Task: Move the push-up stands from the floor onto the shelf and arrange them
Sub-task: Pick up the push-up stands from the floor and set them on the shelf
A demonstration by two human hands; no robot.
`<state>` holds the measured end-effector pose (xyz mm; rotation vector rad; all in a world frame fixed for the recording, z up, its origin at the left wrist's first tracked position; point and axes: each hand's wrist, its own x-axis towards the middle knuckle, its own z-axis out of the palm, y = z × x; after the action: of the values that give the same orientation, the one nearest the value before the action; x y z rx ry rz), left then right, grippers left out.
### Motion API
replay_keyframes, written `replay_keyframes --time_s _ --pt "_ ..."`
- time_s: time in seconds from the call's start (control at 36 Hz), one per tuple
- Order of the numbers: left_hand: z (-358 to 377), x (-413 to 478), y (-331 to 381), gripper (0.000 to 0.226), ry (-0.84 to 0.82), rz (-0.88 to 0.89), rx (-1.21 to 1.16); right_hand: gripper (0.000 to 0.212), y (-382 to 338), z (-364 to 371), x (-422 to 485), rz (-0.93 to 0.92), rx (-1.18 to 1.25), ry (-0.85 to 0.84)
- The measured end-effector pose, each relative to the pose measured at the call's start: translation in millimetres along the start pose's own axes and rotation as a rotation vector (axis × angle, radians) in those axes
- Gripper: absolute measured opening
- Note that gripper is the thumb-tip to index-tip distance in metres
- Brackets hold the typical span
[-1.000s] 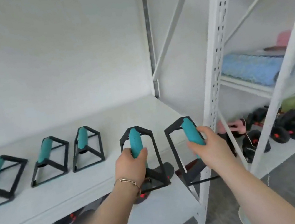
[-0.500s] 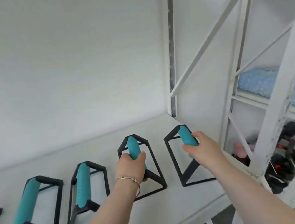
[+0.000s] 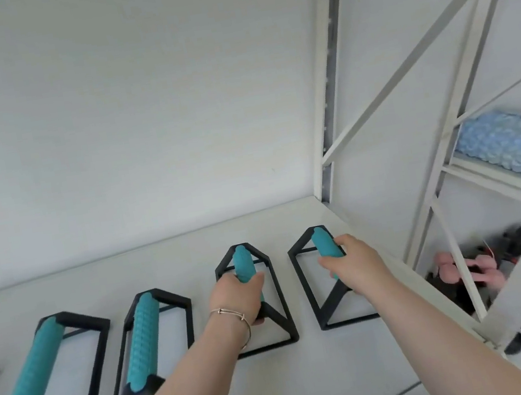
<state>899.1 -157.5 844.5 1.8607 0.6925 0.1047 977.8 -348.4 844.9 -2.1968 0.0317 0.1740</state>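
place: fitness storeroom | evidence: metal shelving (image 3: 324,83) — pink dumbbells (image 3: 481,270), blue mat (image 3: 516,147)

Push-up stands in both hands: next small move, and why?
Probably open both hands and let go. The left hand grips the inner stand, the right hand the end stand. Both black bases look flat on the shelf, in row with the neighbouring stand.

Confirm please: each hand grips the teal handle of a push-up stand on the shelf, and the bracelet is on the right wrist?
No: the head view shows the bracelet on the left wrist, not the right. The left hand and right hand do each grip the teal handle of one of two push-up stands on the shelf.
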Motion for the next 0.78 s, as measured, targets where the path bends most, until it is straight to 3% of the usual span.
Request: replay_keyframes --time_s 0.17,0.33,0.47,0.56,0.78 --pt "3.4 -6.2 5.2 0.019 0.064 -0.021 0.083 0.050 6.5 -3.8 1.3 -0.026 -0.040 -0.032" --pt "3.8 -12.9 7.5 0.031 0.191 0.059 0.353 0.054 5.2 -5.6 2.3 -0.104 -0.229 -0.035" --pt "-6.3 -19.6 2.0 0.038 0.267 0.143 0.587 0.056 2.9 -0.8 -2.6 -0.353 -0.506 0.153" --pt "-18.6 -27.8 -3.5 0.050 0.313 0.207 0.773 0.057 -0.8 11.4 -10.1 -0.549 -0.489 0.248" --pt "-72.0 -54.9 -25.4 0.062 0.412 0.275 1.043 0.055 -35.4 62.6 -41.9 -0.865 -0.397 0.192"
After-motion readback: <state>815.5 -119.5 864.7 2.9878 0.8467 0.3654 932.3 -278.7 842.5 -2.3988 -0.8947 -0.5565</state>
